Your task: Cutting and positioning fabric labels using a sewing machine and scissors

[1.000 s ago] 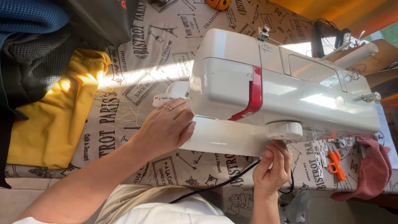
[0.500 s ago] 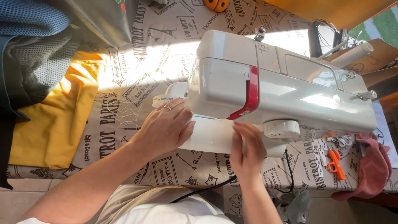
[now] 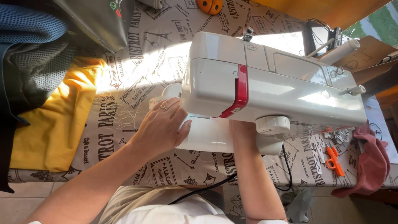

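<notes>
Left hand (image 3: 161,126) lies flat, fingers loose, on sewing machine (image 3: 265,89) bed at worktop (image 3: 137,79) centre; right hand hidden under machine's arm, grip indeterminate; machine's long axis runs left-right.

A white sewing machine (image 3: 265,89) with a red stripe stands on the worktop (image 3: 137,83), which is covered by a printed cloth. The left hand (image 3: 161,126) rests on the machine's bed at the needle end. The right forearm reaches under the machine's arm, the hand hidden. Yellow fabric (image 3: 54,124) lies left; orange snips (image 3: 333,161) lie right.
</notes>
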